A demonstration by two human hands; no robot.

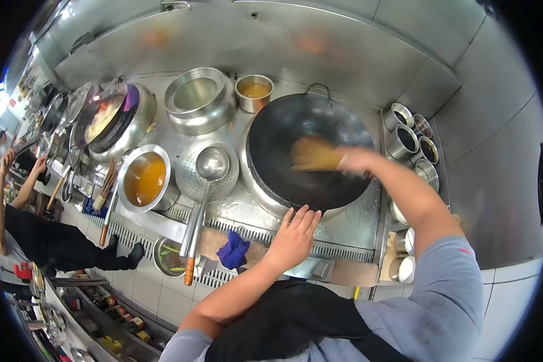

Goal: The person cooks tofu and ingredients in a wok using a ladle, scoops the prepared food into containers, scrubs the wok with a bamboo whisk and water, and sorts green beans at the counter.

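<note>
My right hand [357, 161] is closed around a tan bamboo wok brush [315, 154], smeared by motion, inside a large dark wok [277, 130]. The bristles point left, over the middle of the wok. My left hand [295, 235] lies at the wok's front rim with its fingers stretched out, the fingertips at the edge. A blue cloth [233, 250] is bunched on the counter edge, left of that hand. Left of the wok, a steel ladle [212, 163] rests over a round perforated strainer [190, 181], their handles toward me.
A pot of amber liquid [145, 178] stands left of the strainer; a smaller amber-filled pot [254, 90] is behind. A wide steel pot [200, 96] sits at the back. Several seasoning containers [402, 141] line the right side. At far left, a co-worker [54, 235] stands near another wok [105, 117].
</note>
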